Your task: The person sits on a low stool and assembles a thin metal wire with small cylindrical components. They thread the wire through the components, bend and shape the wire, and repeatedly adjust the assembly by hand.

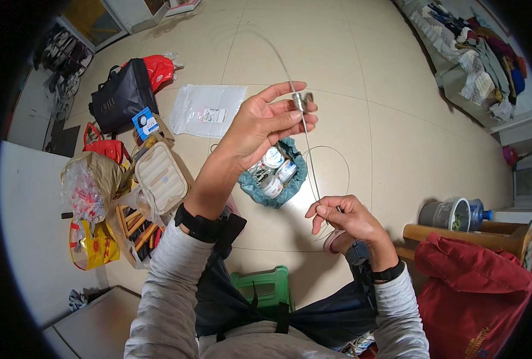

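Note:
My left hand (257,122) is raised ahead of me, its fingers closed around a small shiny metal cylinder (299,103). A thin metal cable (311,158) runs through or out of the cylinder. Above my fingers the cable bends up and to the left and blurs against the floor. Lower and to the right, my right hand (354,218) pinches the cable between thumb and fingers. A loose loop of the cable (348,170) hangs or lies beyond that hand. Below my left hand, a teal fabric bag (282,201) stands open with several white-lidded jars (287,171) inside.
Left are a black bag (122,96), a clear plastic mailer (209,110), a lidded beige box (160,178) and a yellow bag (92,245). A green stool (263,287) is between my legs. Right are a red cloth (475,293), a metal pot (448,213) and a clothes-strewn bed (469,66).

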`<action>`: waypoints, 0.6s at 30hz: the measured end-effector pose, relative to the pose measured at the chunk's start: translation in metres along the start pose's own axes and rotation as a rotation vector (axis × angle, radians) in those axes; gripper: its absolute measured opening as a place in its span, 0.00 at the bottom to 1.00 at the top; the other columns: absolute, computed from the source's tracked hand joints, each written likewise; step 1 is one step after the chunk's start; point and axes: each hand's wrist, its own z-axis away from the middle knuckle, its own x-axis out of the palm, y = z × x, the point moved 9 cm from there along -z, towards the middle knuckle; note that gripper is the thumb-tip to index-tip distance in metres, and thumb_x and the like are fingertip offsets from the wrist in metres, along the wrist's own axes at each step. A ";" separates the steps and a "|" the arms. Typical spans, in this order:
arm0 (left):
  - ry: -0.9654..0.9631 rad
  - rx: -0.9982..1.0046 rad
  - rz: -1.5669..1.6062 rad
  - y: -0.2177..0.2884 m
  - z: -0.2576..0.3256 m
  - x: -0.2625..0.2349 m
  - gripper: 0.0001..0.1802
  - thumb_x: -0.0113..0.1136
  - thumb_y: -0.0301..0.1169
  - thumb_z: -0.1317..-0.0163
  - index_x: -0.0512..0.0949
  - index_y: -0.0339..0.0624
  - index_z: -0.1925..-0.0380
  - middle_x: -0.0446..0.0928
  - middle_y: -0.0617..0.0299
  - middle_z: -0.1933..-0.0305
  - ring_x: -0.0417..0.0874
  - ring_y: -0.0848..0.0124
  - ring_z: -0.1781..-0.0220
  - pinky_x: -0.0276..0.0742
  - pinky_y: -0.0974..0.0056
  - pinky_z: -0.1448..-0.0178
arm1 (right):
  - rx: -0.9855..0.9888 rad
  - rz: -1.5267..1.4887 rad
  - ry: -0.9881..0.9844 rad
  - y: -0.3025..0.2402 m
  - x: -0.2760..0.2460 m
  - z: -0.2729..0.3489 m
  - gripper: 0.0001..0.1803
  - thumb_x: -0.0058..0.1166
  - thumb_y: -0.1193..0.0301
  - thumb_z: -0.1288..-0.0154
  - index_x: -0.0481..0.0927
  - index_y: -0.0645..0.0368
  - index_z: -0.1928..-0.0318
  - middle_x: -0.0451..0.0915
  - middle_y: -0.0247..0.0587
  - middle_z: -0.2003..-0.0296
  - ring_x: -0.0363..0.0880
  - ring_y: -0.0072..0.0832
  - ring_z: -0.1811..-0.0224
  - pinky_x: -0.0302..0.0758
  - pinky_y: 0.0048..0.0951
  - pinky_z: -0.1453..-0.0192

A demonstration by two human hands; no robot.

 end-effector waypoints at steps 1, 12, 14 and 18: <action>0.013 0.010 0.017 0.001 0.000 -0.004 0.27 0.55 0.19 0.37 0.64 0.32 0.38 0.75 0.45 0.46 0.81 0.64 0.50 0.80 0.65 0.43 | 0.023 -0.018 0.004 0.000 0.000 0.000 0.16 0.47 0.60 0.27 0.82 0.58 0.58 0.82 0.30 0.75 0.58 0.09 0.82 0.57 0.15 0.78; 0.107 0.114 0.097 0.018 -0.002 -0.022 0.24 0.54 0.19 0.37 0.64 0.24 0.41 0.72 0.40 0.43 0.78 0.57 0.44 0.76 0.60 0.37 | 0.007 -0.084 -0.021 -0.012 -0.005 0.009 0.15 0.48 0.60 0.29 0.83 0.56 0.58 0.79 0.28 0.79 0.58 0.09 0.82 0.54 0.15 0.77; 0.150 0.136 0.069 0.017 -0.001 -0.025 0.24 0.55 0.19 0.37 0.63 0.24 0.41 0.72 0.40 0.43 0.78 0.56 0.43 0.76 0.59 0.36 | 0.000 -0.072 -0.035 -0.013 -0.005 0.010 0.15 0.48 0.60 0.28 0.82 0.57 0.59 0.78 0.28 0.80 0.60 0.09 0.81 0.54 0.15 0.77; 0.154 0.173 0.063 0.020 -0.002 -0.022 0.26 0.55 0.18 0.38 0.63 0.24 0.41 0.72 0.39 0.43 0.77 0.54 0.43 0.75 0.56 0.36 | 0.019 -0.070 -0.029 -0.013 -0.002 0.012 0.16 0.48 0.60 0.28 0.82 0.58 0.60 0.78 0.28 0.80 0.65 0.10 0.79 0.57 0.16 0.75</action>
